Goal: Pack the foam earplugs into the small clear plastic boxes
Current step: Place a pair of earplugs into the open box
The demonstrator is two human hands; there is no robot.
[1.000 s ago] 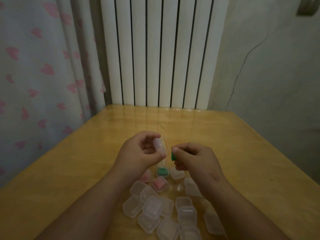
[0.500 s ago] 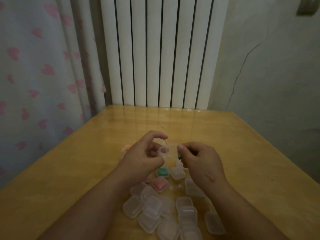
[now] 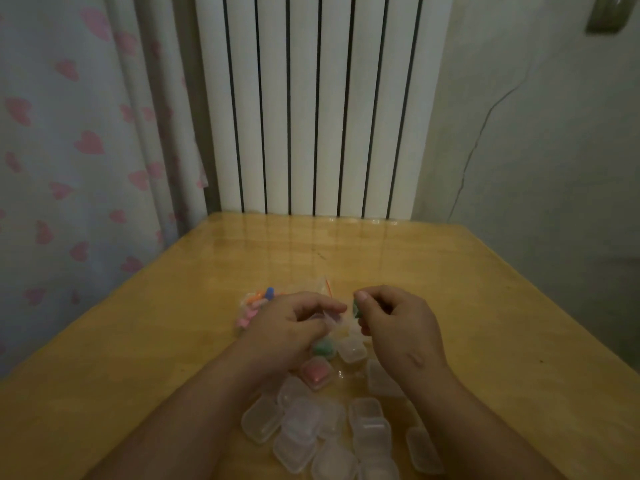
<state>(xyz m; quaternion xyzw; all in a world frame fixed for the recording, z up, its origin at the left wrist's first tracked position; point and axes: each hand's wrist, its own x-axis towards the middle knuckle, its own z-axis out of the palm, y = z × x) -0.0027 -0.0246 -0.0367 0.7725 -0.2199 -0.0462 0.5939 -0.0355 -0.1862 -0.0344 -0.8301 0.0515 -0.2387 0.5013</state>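
Box [image 3: 331, 355] by left hand [image 3: 294, 327] holds green earplug [image 3: 322, 347]; nearer box [image 3: 327, 382], pink earplug [image 3: 314, 370].

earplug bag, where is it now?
Head view: the earplug bag lies on the table, left of centre, just beyond the left hand and partly hidden by it.

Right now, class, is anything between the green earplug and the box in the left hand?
Nothing visible: the right hand pinches the green earplug just beside the clear box that the left hand holds. Its lid is blurred.
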